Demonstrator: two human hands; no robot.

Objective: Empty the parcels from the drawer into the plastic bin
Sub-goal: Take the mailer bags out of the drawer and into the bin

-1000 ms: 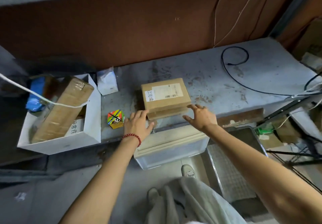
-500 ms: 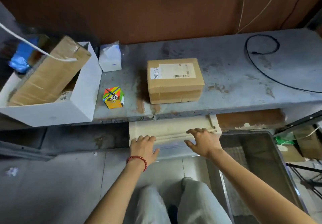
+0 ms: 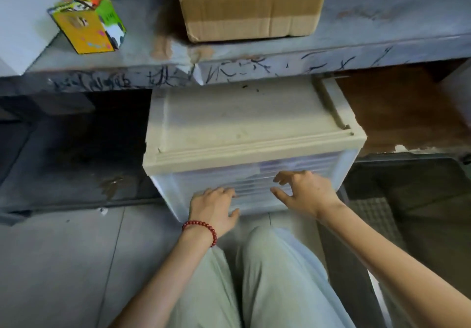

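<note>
Grey concrete floor (image 3: 63, 264) runs under a scuffed grey bench (image 3: 382, 21), and a drawer unit (image 3: 242, 123) with a cream top sits beneath the bench edge. Its translucent drawer (image 3: 254, 182) is closed, so any parcels are inside it; pale shapes show through the front, too blurred to name. On the bench stand a taped cardboard box (image 3: 249, 4) and a small colourful carton (image 3: 86, 21). A white container (image 3: 23, 21) shows at the top left; I cannot tell whether it is the bin. The right hand (image 3: 305, 192) is spread, its fingers loosely hooked at the ribbed front and clasping nothing. The left hand (image 3: 214, 208) lies with fairly straight fingers against the front, holding nothing. To open well, both hands should probably catch the same ridge and pull evenly, straight out, so the drawer doesn't skew or drag the unit forward
</note>
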